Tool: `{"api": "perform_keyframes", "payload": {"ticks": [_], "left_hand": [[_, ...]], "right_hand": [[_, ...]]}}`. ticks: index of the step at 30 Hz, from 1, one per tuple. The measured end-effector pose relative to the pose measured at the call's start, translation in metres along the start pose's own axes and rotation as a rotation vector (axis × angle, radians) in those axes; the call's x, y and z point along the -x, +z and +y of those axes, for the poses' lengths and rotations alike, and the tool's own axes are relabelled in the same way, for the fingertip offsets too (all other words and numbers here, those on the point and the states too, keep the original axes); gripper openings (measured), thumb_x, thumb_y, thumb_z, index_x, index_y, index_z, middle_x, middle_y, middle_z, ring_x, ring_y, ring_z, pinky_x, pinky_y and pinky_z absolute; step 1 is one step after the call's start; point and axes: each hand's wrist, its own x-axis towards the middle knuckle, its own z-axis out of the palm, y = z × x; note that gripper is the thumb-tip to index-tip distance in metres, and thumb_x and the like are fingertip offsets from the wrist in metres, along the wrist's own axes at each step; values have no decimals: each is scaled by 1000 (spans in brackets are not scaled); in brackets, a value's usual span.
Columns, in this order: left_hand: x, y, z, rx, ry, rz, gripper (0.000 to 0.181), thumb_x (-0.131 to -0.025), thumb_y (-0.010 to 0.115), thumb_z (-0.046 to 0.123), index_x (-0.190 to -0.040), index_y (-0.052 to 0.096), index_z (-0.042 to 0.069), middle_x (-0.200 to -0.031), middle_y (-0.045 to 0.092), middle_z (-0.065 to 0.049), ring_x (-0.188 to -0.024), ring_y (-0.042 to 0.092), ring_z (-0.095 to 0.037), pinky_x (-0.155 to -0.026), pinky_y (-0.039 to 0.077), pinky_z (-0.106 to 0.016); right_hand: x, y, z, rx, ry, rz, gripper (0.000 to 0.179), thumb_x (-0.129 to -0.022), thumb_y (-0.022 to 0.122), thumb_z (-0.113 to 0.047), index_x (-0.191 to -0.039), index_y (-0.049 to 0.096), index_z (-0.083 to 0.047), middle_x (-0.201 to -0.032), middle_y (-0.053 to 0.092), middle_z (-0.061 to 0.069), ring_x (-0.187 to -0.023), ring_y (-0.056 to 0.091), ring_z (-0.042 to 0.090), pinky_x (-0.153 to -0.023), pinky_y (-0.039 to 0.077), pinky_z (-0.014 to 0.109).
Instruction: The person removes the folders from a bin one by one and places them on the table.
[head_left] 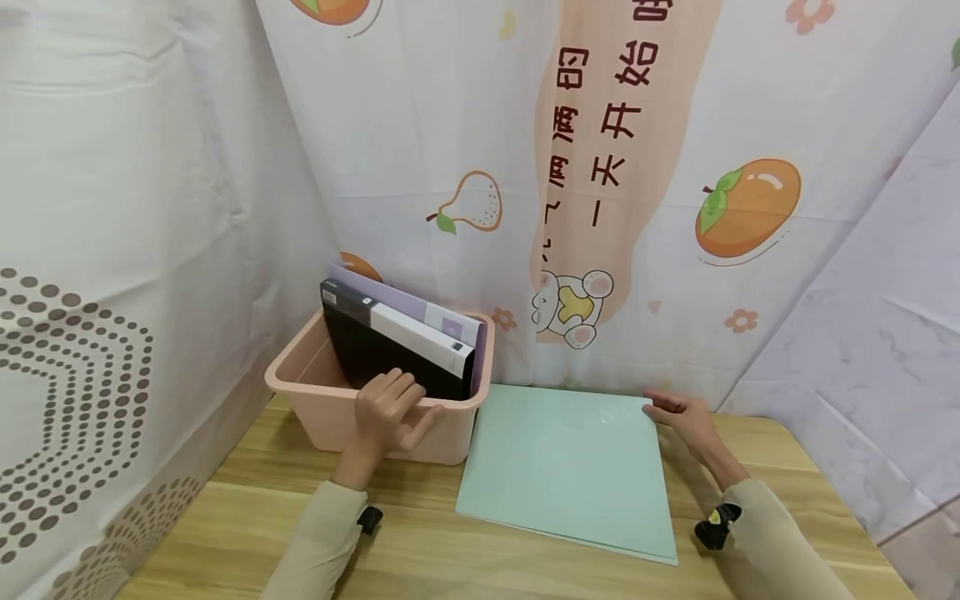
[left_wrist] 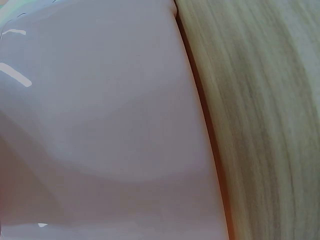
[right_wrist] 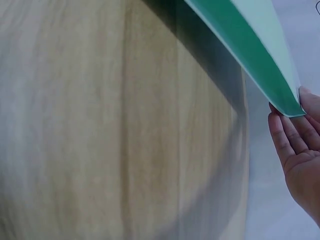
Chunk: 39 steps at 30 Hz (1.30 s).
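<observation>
My left hand (head_left: 387,410) grips the front rim of a pink plastic bin (head_left: 322,408), fingers curled over the edge and thumb along the outside. The bin's smooth wall (left_wrist: 125,110) fills much of the left wrist view. My right hand (head_left: 686,421) pinches the far right corner of a pale mint-green folder (head_left: 566,467) lying on the table. In the right wrist view, the right hand (right_wrist: 302,145) has its thumb on top and fingers beneath; the folder's edge (right_wrist: 255,55) is raised, showing a darker green inside. A black and white binder (head_left: 420,333) leans inside the bin.
A lilac folder (head_left: 442,321) stands behind the binder in the bin. The wood-grain table (head_left: 420,542) carries bin and folder. Behind it hangs a printed fabric backdrop (head_left: 420,108), with a white dotted cloth (head_left: 120,208) on the left.
</observation>
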Motion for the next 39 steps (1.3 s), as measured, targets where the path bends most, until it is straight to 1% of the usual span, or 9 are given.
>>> {"api": "perform_keyframes", "payload": {"ticks": [5, 7, 9, 13, 15, 21, 26, 28, 39], "left_hand": [[1, 0, 0, -1, -5, -6, 46, -92, 59, 44, -61, 57, 10, -56, 49, -1, -50, 42, -15, -45, 33, -27], [1, 0, 0, 0, -6, -6, 46, -92, 59, 44, -60, 57, 10, -56, 49, -1, -50, 42, -15, -45, 33, -27], [1, 0, 0, 2, -6, -6, 46, -92, 60, 44, -60, 56, 10, -56, 48, -1, -50, 41, -15, -44, 32, -27], [1, 0, 0, 1, -11, -12, 46, -92, 60, 44, -60, 56, 11, -56, 47, -1, -50, 41, -15, -44, 32, -27], [1, 0, 0, 1, -12, -15, 46, -92, 60, 44, -60, 56, 11, -56, 47, -1, -50, 41, -15, -44, 32, -27], [1, -1, 0, 2, -17, -22, 45, -92, 60, 44, -61, 57, 10, -57, 49, -1, -51, 42, -15, -45, 33, -28], [0, 0, 1, 3, -16, -23, 45, -92, 60, 44, -62, 57, 10, -57, 50, -1, -51, 42, -16, -45, 33, -28], [0, 0, 1, 1, -15, -24, 45, -92, 59, 44, -62, 56, 10, -57, 50, -2, -51, 42, -16, -45, 33, -28], [0, 1, 0, -8, -18, -21, 46, -91, 59, 44, -61, 57, 10, -57, 51, -2, -51, 44, -17, -45, 34, -29]], "right_hand": [[-1, 1, 3, -14, 7, -7, 53, -97, 69, -16, -138, 53, 12, -109, 67, -21, -97, 61, -13, -83, 54, 14], [-1, 2, 4, -13, 9, -7, 53, -97, 69, -17, -138, 53, 12, -108, 67, -22, -98, 62, -10, -82, 54, 14], [-1, 3, 4, 1, 11, 0, 53, -96, 70, -18, -137, 55, 12, -110, 69, -18, -98, 63, -9, -82, 54, 14], [-3, 6, 5, 48, 6, 10, 52, -96, 71, -19, -136, 57, 11, -121, 71, 5, -96, 60, -12, -80, 54, 14], [-3, 7, 5, 56, 7, 13, 51, -96, 71, -18, -136, 57, 11, -123, 70, 14, -94, 60, -12, -79, 55, 15], [-6, 10, 11, 69, 39, 18, 51, -96, 71, -18, -135, 57, 11, -115, 73, 7, -90, 61, -11, -77, 56, 16], [-7, 11, 16, 97, 50, 10, 50, -97, 70, -19, -135, 58, 10, -125, 67, 27, -91, 60, -11, -77, 54, 15], [-6, 12, 18, 103, 48, 12, 49, -97, 70, -19, -135, 58, 10, -128, 64, 31, -91, 60, -11, -77, 54, 14], [-11, 14, 18, 149, 87, -14, 49, -99, 67, -22, -136, 59, 8, -133, 62, 29, -91, 54, -17, -79, 50, 11]]}}
